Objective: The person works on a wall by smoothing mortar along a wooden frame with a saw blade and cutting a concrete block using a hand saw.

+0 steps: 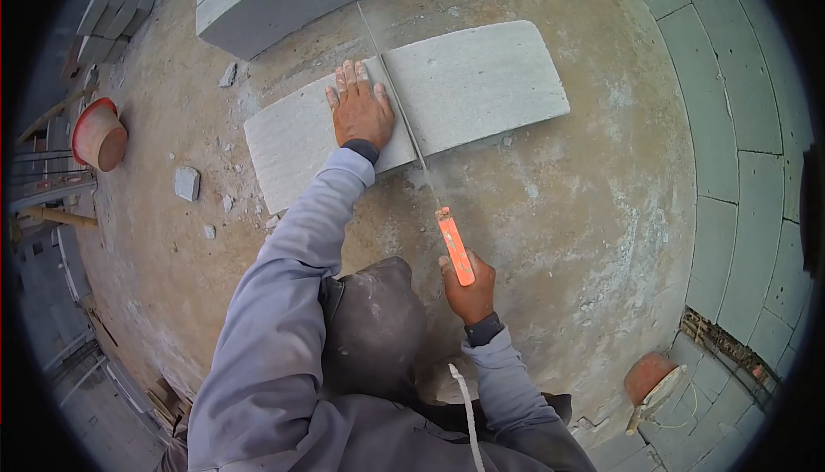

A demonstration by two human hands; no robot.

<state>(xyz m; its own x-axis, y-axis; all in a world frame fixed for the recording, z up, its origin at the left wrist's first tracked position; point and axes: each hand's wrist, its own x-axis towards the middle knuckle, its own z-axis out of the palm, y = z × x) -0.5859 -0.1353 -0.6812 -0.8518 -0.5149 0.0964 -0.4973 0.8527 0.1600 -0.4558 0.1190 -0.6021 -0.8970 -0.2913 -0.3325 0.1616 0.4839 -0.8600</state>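
A pale grey aerated concrete block lies flat on the dusty floor in front of me. My left hand presses on its top with the fingers stretched out, just left of the saw blade. In my right hand is the orange handle of a hand saw, with the fingers wrapped round it. The long thin blade runs away from me across the block's middle, and its tip reaches past the far edge. How deep the blade sits in the block I cannot tell.
Stacked grey blocks stand beyond the block. Broken chunks lie on the left, near a red-rimmed bucket. A block wall runs along the right. Another bucket sits at lower right.
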